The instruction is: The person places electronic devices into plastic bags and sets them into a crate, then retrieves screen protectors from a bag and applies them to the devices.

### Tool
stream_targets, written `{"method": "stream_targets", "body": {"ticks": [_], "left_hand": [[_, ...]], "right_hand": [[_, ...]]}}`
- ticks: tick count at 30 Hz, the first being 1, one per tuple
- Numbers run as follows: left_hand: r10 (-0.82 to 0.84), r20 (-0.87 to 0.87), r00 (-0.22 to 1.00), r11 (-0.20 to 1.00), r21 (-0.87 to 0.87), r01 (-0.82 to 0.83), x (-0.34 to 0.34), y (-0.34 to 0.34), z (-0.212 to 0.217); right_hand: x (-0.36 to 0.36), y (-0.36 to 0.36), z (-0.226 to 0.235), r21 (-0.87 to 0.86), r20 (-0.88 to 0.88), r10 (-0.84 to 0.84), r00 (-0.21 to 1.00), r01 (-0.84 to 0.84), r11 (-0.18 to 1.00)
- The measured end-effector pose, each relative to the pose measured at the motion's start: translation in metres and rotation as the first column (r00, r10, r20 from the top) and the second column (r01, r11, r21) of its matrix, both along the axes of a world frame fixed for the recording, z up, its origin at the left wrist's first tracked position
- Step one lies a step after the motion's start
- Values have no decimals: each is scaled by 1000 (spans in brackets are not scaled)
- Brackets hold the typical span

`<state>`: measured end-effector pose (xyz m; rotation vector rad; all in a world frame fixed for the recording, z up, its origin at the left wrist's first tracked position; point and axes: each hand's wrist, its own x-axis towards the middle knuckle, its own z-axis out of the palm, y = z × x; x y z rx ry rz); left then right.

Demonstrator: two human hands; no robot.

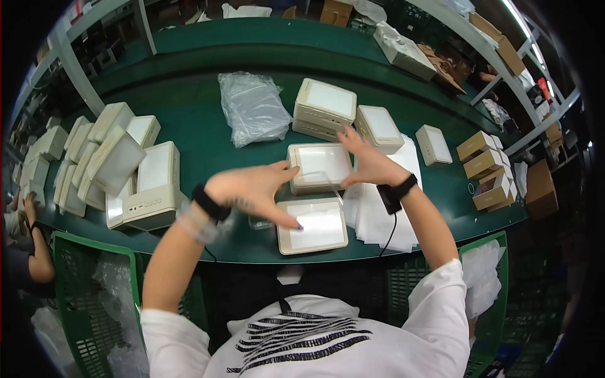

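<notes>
Barely visible clear film (321,179) between left hand (252,189) and right hand (368,164) (edges faint).

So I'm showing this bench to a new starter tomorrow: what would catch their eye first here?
Probably the two hands, left hand and right hand, spread above a cream flat box at the middle of the green table, seemingly stretching a clear film between them. Next, the heap of cream boxes at the left and the crumpled clear bag further back.

Bright overhead light, glare on white lids, motion-blurred hands, fisheye bending, dark vignetted corners
</notes>
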<state>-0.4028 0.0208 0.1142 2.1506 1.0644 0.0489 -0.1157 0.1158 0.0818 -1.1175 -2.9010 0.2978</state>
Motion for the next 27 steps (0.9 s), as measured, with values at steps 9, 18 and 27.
{"method": "stream_targets", "body": {"ticks": [9,18,27], "left_hand": [[184,330,926,694,623,-361,45,-81,-5],[128,705,698,676,453,-581,79,-73,-25],[647,762,17,682,-569,-459,102,-102,-29]], "right_hand": [[9,-127,27,-691,-674,-507,538,-215,691],[2,-168,4,-397,-848,-309,431,-130,909],[-23,-201,8,219,-708,13,706,203,954]]}}
